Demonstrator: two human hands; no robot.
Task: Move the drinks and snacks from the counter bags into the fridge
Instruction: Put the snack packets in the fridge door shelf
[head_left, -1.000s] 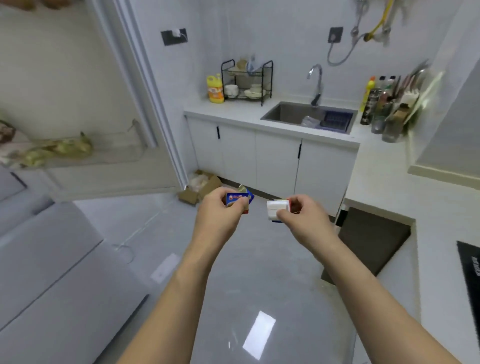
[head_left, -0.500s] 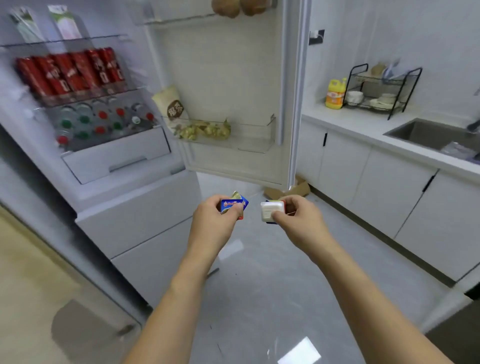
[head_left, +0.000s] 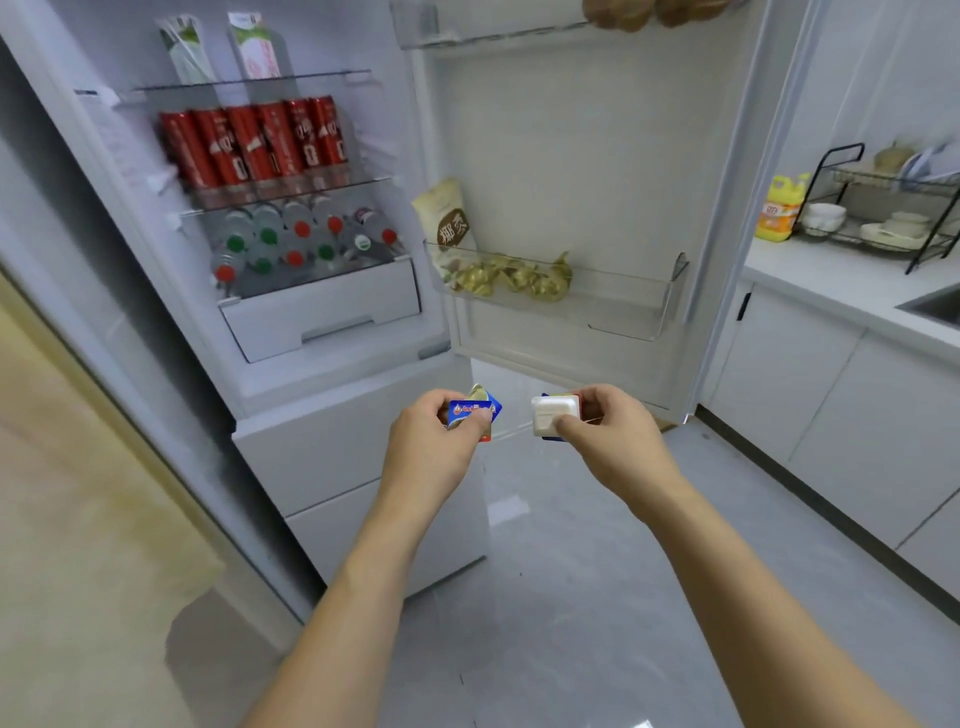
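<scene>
At frame centre, our left hand (head_left: 431, 447) pinches a blue-labelled packet (head_left: 474, 410), and our right hand (head_left: 608, 436) pinches a small white tub (head_left: 553, 414), both below the open fridge's door bin (head_left: 623, 312). We judge these small pinched portions could slip to the floor during the reach.

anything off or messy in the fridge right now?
Nothing spilled or damaged. The only untidy spot is the door bin: a beige snack bag leans against its left end and gold-wrapped snacks lie loosely heaped. Red cans stand in a neat row. Each hand holds a small packet, left, right.
</scene>
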